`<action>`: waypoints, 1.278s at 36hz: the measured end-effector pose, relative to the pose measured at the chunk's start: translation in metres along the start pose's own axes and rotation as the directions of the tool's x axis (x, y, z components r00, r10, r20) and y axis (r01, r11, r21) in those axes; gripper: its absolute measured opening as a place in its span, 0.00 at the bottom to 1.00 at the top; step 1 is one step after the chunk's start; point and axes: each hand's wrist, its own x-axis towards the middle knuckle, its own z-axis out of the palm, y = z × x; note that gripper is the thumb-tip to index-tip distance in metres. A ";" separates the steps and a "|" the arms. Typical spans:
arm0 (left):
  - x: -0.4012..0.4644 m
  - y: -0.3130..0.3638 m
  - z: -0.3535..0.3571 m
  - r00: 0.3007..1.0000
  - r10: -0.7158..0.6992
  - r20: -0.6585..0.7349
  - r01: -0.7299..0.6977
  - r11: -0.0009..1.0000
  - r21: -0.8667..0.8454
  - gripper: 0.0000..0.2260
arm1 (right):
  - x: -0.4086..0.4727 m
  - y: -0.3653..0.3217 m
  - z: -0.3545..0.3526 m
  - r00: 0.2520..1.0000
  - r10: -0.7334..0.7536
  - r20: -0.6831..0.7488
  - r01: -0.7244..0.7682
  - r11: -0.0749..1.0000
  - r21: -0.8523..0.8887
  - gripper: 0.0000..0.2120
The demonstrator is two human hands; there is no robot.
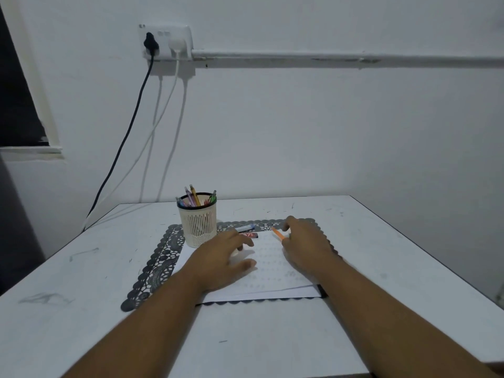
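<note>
l hand point(222, 255) palm down on the paper point(272, 276), fingers loose and a bit spread, thumb out to the right, grasping nothing. forearm comes in from bottom left. r hand point(305, 245) is on the sheet's right side, knuckles up, gripping an orange pencil point(278, 234). its tip pokes out up-left past the thumb, over the sheet's top right area. can't tell if the tip touches the paper. r forearm comes in from bottom right. hands near each other, not touching.

paper lies on a dark lace mat point(161, 257), mat border showing on the left, far and near sides. pen cup point(197, 225) stands at the sheet's far left corner, just beside the l fingers. blue-capped pen point(245, 228) and a red stick point(249, 235) lie along the far edge between the hands. table point(81, 282) has open top left, right and near of the mat. far edge runs close along the wall point(300, 132).
</note>
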 end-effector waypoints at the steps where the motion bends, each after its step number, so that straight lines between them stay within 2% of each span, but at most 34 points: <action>1: 0.000 0.001 0.000 0.999 0.014 -0.034 -0.013 1.000 0.019 0.16 | 0.000 -0.002 -0.002 1.000 -0.013 -0.008 0.013 0.998 0.062 0.11; 6: 0.005 0.002 0.000 0.971 0.147 -0.191 -0.127 0.985 0.116 0.21 | -0.006 -0.019 0.006 0.989 -0.138 0.049 0.108 0.913 0.393 0.08; 9: 0.009 0.003 -0.001 0.958 0.195 -0.211 -0.155 0.969 0.191 0.27 | -0.012 -0.028 0.013 0.958 -0.259 0.120 0.173 0.861 0.477 0.07; 11: 0.009 0.006 -0.001 0.962 0.177 -0.207 -0.140 0.974 0.179 0.27 | -0.014 -0.034 0.013 0.945 -0.293 0.143 0.176 0.827 0.533 0.06; 14: 0.008 0.006 -0.004 0.970 0.109 -0.216 -0.083 0.989 0.123 0.21 | -0.016 -0.038 0.017 0.955 -0.254 0.152 0.094 0.746 0.659 0.06; 17: 0.008 0.006 -0.007 0.965 0.098 -0.244 -0.063 0.987 0.146 0.11 | -0.018 -0.038 0.018 0.952 -0.207 0.226 -0.058 0.604 0.795 0.05; 19: 0.007 0.004 -0.007 0.964 0.093 -0.251 -0.048 0.982 0.180 0.05 | -0.016 -0.035 0.018 0.960 -0.162 0.230 -0.096 0.578 0.811 0.04; 24: 0.010 -0.006 -0.006 0.968 0.024 -0.251 0.015 0.988 0.150 0.05 | -0.009 -0.026 0.011 0.978 -0.064 0.197 -0.129 0.553 0.823 0.03; 30: 0.007 -0.001 -0.003 0.973 -0.003 -0.233 0.027 0.994 0.103 0.09 | -0.009 -0.028 0.018 0.973 -0.093 0.210 -0.128 0.539 0.833 0.03; 34: 0.006 0.000 -0.002 0.975 0.001 -0.221 0.026 0.992 0.122 0.06 | -0.012 -0.034 0.019 0.974 -0.099 0.205 -0.128 0.504 0.854 0.01; 39: 0.006 -0.005 -0.002 0.968 -0.067 -0.240 0.103 0.985 0.140 0.06 | -0.011 -0.031 0.018 0.975 -0.096 0.202 -0.131 0.487 0.864 0.02; 46: 0.005 -0.003 -0.003 0.969 -0.063 -0.237 0.101 0.983 0.151 0.06 | -0.011 -0.030 0.017 0.971 -0.090 0.223 -0.159 0.453 0.877 0.02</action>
